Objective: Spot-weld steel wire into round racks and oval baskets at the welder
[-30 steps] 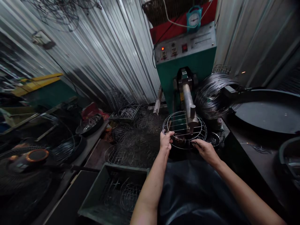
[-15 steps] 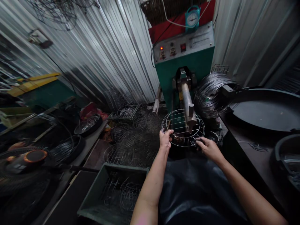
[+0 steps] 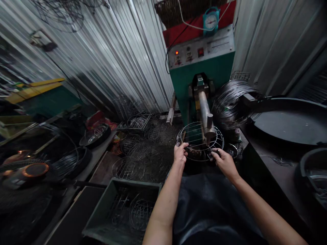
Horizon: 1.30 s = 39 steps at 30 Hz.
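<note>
A round wire rack [image 3: 192, 139] with parallel cross wires lies roughly level under the metal arm [image 3: 205, 108] of a green spot welder [image 3: 176, 80]. My left hand [image 3: 181, 153] is closed on its left rim, thumb on top. At the near right edge, my right hand [image 3: 224, 163] is closed in a pinch on what looks like a small wire loop, set against the rim just below the arm's tip. The fingers partly hide this small piece.
A green crate [image 3: 120, 182] with wire parts stands at lower left. A wire coil [image 3: 233, 102] and a large black pan [image 3: 291, 120] are on the right. Wire racks [image 3: 126, 168] lie left of the machine, and a teal dial scale [image 3: 211, 21] sits on top.
My right hand has moved slightly left and inward with the small piece, closer to the arm's tip. My left hand keeps its hold, and the rack has shifted very little.
</note>
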Motion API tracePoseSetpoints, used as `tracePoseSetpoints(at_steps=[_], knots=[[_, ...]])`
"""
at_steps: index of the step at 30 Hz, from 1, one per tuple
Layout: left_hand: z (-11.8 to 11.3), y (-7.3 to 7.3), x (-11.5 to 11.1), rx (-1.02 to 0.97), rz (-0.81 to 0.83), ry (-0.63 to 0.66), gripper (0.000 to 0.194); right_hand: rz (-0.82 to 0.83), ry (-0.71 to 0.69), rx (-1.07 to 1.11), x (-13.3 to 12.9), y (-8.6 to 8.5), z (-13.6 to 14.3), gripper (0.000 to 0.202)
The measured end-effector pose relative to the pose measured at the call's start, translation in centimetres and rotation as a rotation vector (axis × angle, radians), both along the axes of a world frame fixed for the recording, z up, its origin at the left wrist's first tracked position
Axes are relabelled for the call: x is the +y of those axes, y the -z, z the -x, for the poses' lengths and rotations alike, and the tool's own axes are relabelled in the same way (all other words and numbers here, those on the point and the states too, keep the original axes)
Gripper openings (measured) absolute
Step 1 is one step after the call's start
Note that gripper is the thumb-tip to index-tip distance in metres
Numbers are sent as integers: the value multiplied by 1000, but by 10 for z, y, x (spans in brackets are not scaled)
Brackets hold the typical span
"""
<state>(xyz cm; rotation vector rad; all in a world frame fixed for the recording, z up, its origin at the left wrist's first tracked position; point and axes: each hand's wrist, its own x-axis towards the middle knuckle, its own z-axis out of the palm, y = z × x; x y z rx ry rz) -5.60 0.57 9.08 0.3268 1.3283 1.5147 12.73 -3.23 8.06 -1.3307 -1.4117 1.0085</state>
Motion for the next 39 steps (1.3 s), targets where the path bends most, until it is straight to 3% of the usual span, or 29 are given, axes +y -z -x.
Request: tracePoseSetpoints(at_steps=[5,18,27,30,34,37,39], knots=[[0,4,1,-31,14,-14,37,-7,1,-16,0,-4,1,30],[0,5,2,-6,28,-14,35,13,-9,57,4,5,1,32],[-5,9,2,53,106,-86,39,29,9,156,9,2,6,37],[6,9,-6,60,117,26,45,57,37,226,3,4,-2,40],[43,-1,3,52,203,223,48,144,156,220,-14,35,-40,36],[62,-10,30,133,243,313,43,428,70,54,-28,72,-70,29],[63,-12,46,150,268,388,34,523,4,-73,-36,90,-81,32]])
